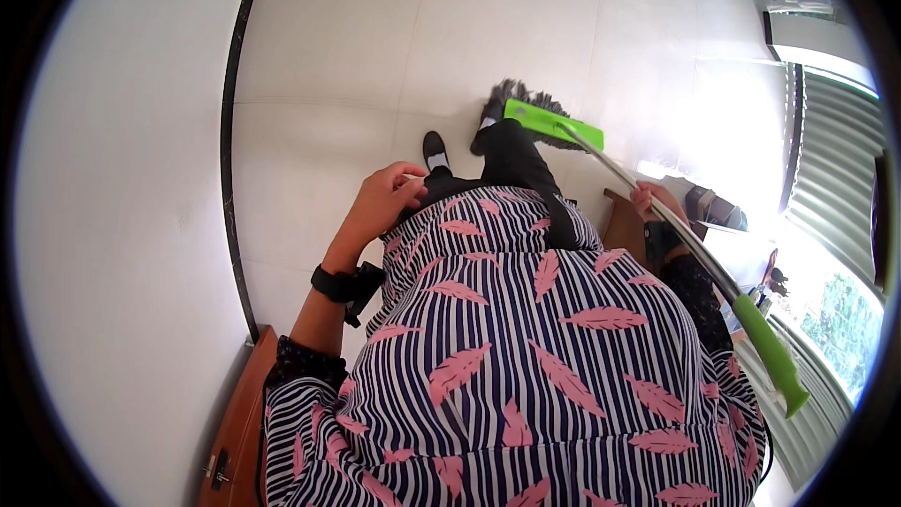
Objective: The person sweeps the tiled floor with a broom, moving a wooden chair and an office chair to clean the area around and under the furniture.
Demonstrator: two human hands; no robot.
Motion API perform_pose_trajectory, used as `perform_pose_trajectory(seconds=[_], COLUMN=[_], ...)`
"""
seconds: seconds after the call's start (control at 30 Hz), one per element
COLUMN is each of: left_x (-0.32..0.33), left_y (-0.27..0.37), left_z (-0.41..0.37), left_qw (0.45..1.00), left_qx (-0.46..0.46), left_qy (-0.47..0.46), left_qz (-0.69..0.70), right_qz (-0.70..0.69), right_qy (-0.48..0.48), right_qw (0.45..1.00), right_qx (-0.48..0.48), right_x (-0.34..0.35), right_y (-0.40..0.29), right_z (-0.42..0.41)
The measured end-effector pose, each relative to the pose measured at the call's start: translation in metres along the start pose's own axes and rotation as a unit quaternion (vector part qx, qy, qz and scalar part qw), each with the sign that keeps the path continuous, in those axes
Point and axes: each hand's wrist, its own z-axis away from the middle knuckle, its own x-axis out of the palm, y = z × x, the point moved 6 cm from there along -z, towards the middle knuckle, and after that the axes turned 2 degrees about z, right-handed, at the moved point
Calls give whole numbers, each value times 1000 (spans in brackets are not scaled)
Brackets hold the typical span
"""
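Note:
My right hand (654,201) grips the metal pole of a dust mop (619,174) on the right side of my body. The mop's bright green plate (542,121) with its grey fringe (512,90) lies on the floor beside my right shoe and partly against it. Its green handle grip (771,352) points back past my right arm. My left hand (394,190) hangs in front of my left thigh with its fingers loosely curled and apart, holding nothing. I wear a striped apron with pink feathers (521,324).
Pale tiles (331,42) cover the floor, bounded by a dark skirting strip (229,120) and white wall on the left. A wooden door (243,422) is behind at left. Boxes and small items (718,208) stand at right, near a roller shutter (838,134).

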Motion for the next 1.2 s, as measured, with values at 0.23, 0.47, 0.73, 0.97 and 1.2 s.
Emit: perform_pose_trajectory(seconds=[0.23,0.47,0.73,0.97,1.2], left_x=[3,-11,-4,-8,-17], left_y=[-7,-19,20,17,3], left_z=[6,4,-6,-9,5], left_qw=[1000,1000,1000,1000,1000], left_qx=[-18,-1,30,8,6], left_qy=[7,9,-1,13,6], left_qz=[9,22,5,-5,-13], right_qz=[8,61,22,-19,89], right_qy=[-21,10,-21,-101,-16], right_qw=[999,998,1000,994,971], right_qx=[-38,15,6,-37,-224], right_x=[-14,-2,29,44,48], right_y=[19,15,3,-50,-94], right_z=[-18,-5,-22,29,34])
